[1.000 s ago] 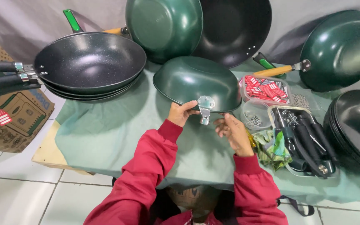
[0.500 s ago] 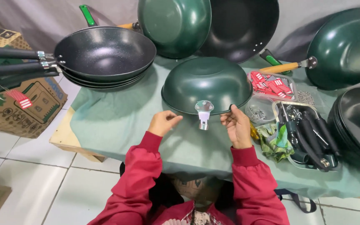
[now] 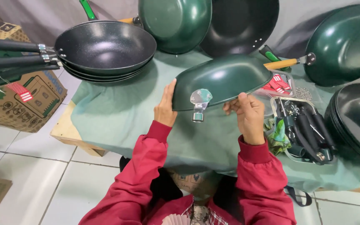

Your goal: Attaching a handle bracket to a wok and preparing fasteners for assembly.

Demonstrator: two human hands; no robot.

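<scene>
Both hands grasp a dark green wok pan (image 3: pixel 223 79) by its rim, lifted just above the green cloth-covered table (image 3: pixel 117 121). The left hand (image 3: pixel 165 109) presses flat against the near-left edge; the right hand (image 3: pixel 248 116) curls over the near-right edge. The pan is tilted, underside toward the viewer, and a silver handle bracket (image 3: pixel 199 104) points down toward the person. Its long axis runs left to right, rising slightly rightward. It looks rigid, smooth and probably fairly heavy, so the rim on two sides seems the safest hold. Left sits a stack of black pans (image 3: pixel 105 48); right lies a tray of black handles (image 3: pixel 307 129).
</scene>
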